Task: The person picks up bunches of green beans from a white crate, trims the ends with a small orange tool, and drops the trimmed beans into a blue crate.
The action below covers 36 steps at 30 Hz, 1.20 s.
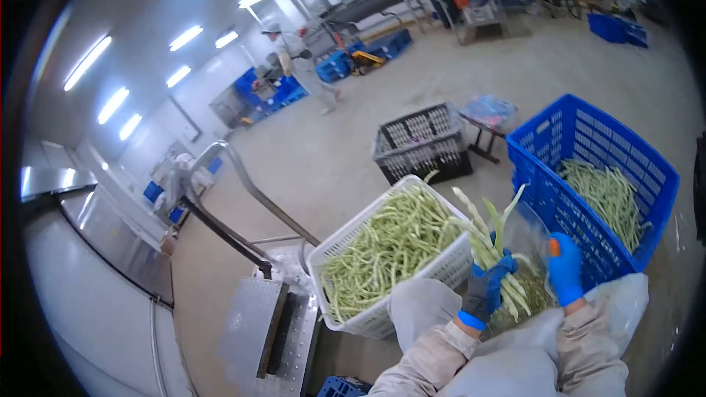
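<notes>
Your left hand (487,287) closes round long beans (483,250), apparently keeping them bunched; your right hand (566,270), alongside, is half-open, seemingly empty; the white basket (382,322) sits left, within easy reach.

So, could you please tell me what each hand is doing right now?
Left hand: closed around a bunch of beans.
Right hand: whether open or closed cannot be told.
</notes>
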Each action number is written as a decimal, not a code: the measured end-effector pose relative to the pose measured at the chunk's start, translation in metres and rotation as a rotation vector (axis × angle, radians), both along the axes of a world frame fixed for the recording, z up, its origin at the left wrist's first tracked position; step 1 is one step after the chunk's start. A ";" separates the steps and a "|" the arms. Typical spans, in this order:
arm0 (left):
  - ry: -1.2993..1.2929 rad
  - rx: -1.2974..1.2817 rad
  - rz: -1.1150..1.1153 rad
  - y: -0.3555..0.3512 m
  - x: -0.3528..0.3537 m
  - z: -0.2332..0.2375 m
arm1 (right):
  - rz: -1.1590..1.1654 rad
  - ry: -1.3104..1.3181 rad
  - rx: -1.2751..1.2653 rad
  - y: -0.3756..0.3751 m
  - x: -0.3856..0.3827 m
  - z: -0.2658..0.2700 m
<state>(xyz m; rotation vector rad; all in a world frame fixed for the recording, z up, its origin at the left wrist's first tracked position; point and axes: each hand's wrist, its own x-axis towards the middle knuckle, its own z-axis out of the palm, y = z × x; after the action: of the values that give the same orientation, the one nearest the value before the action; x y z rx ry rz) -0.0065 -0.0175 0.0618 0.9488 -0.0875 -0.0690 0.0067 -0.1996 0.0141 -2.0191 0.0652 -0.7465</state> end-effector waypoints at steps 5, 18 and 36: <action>0.100 0.116 -0.023 0.038 0.002 0.011 | 0.038 0.062 -0.385 -0.060 -0.006 -0.026; 0.195 -0.035 -0.178 0.027 -0.001 0.000 | 0.197 0.000 0.027 -0.053 -0.011 0.103; 0.279 -0.144 -0.577 0.013 -0.023 -0.002 | 0.626 0.327 0.536 -0.030 0.010 0.098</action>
<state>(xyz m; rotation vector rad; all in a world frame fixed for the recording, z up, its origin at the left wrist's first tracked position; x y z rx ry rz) -0.0294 -0.0043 0.0599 0.7378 -0.1042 -0.7165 0.0168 -0.2294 0.1122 -1.4949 -0.1579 0.0117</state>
